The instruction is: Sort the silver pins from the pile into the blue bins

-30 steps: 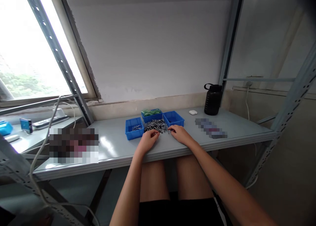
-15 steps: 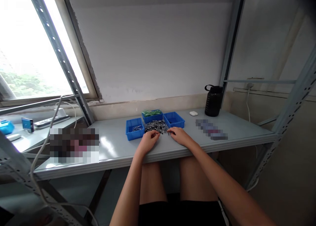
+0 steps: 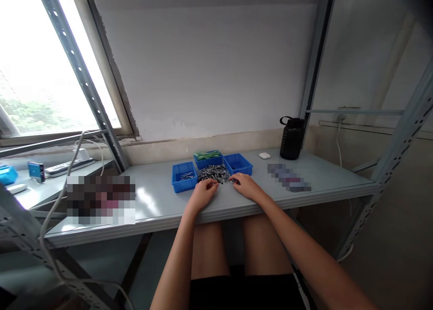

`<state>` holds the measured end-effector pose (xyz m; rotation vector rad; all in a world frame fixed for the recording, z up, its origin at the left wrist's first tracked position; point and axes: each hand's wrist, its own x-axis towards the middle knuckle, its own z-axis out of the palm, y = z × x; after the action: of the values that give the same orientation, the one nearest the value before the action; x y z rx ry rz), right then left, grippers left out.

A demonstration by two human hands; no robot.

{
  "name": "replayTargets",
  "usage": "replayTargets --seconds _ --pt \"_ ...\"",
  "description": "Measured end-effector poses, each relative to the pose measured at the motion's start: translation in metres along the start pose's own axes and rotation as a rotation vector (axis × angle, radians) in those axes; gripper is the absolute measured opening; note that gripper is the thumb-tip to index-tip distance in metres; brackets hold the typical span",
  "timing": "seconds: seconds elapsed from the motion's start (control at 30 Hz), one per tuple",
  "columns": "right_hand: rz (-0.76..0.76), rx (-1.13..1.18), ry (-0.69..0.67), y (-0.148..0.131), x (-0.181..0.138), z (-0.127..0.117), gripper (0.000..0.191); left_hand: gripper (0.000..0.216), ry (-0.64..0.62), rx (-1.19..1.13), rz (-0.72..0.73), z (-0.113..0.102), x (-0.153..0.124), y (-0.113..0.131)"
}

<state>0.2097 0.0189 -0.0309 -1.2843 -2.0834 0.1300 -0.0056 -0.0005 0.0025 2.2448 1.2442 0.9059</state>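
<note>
A loose pile of thin, nail-like metal pins (image 3: 214, 173), silver and dark, lies on the table. At its near left edge is my left hand (image 3: 205, 191), fingers curled in and thumb close to them; whatever it pinches is too small to make out. My right hand (image 3: 246, 185) rests at the pile's near right side, fingertips drawn together by a few pins, and I cannot tell what is between them. A blue bin (image 3: 184, 184) left of the pile holds a few pins. Behind stands a blue bin with green packets (image 3: 207, 155), and a third blue bin (image 3: 242, 169) is at the right.
A black bottle (image 3: 291, 138) and a small white case (image 3: 264, 155) stand at the back right of the grey table (image 3: 155, 174). Blurred patches cover something at left and right. Metal posts frame the table; a white cable (image 3: 64, 188) hangs at the left.
Both hands stay almost in place, with only slight finger movement at the pile. The whole view has shifted very slightly.
</note>
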Motion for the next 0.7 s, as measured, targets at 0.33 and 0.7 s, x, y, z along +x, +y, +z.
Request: replayTargets --seconds 0.33,0.7 --pt "-0.019 0.025 0.053 0.0054 0.0022 0.0029 0.021 0.027 -0.005 -0.010 0.006 0.0035 0.0030 -0.0092" --pt "-0.065 0.028 0.041 0.0093 0.0003 0.0059 0.020 0.026 0.003 0.000 0.008 -0.0001 0.0005 -0.0004"
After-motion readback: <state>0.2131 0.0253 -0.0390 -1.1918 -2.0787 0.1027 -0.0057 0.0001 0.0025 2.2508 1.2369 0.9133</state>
